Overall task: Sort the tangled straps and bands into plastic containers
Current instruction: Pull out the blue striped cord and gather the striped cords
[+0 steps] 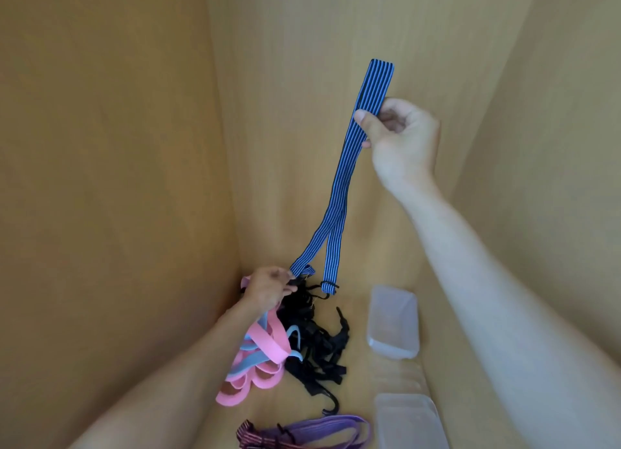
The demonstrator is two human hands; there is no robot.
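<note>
Blue-striped strap, doubled, raised at 12 o'clock over the pile: right hand pinching it near the top fold, left hand gripping its lower hooked end against the black straps — pink and pale-blue bands at their 9, near container at 5, far container at 3, purple strap at 6.

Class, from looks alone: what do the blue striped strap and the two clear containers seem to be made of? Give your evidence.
Blue striped strap: probably woven elastic, matte; fine lengthwise ribs, folds flat. Far container and near container: translucent plastic, slightly frosted; the wood shows through.
</note>
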